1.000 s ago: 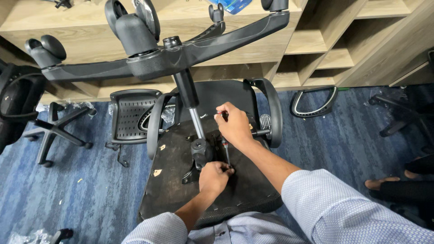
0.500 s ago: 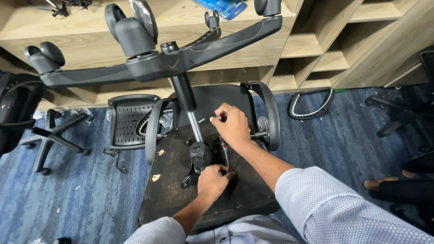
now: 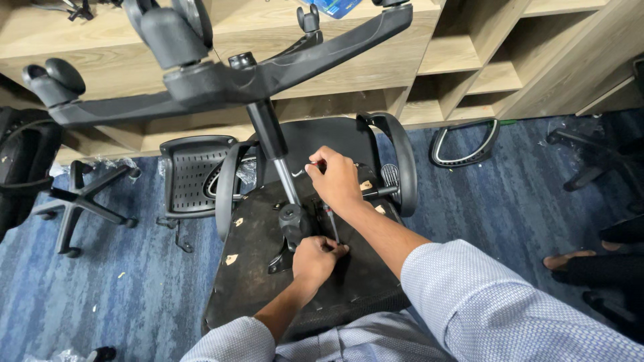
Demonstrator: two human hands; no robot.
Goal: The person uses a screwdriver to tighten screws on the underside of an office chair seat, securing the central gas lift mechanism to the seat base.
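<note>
My right hand [image 3: 337, 179] is closed around the handle of a screwdriver [image 3: 330, 221], and its shaft runs down and slightly toward me, almost upright, to a spot on the underside of the seat [image 3: 251, 268] of the overturned office chair. My left hand [image 3: 314, 258] is pinched narrow right at the tip of the shaft, fingertips touching it where it meets the seat, so this hand is the nearer one to the working point; I cannot see a screw under my fingers. Just to the left of both hands stands the black mechanism block [image 3: 294, 224], with the gas column [image 3: 275, 151] rising from it to the star base [image 3: 221, 77] and its wheels above. The armrest [image 3: 402, 161] curves on the right, beyond my right hand. Another chair seat [image 3: 190, 175] sits on the blue carpet [image 3: 134, 281] behind.
</note>
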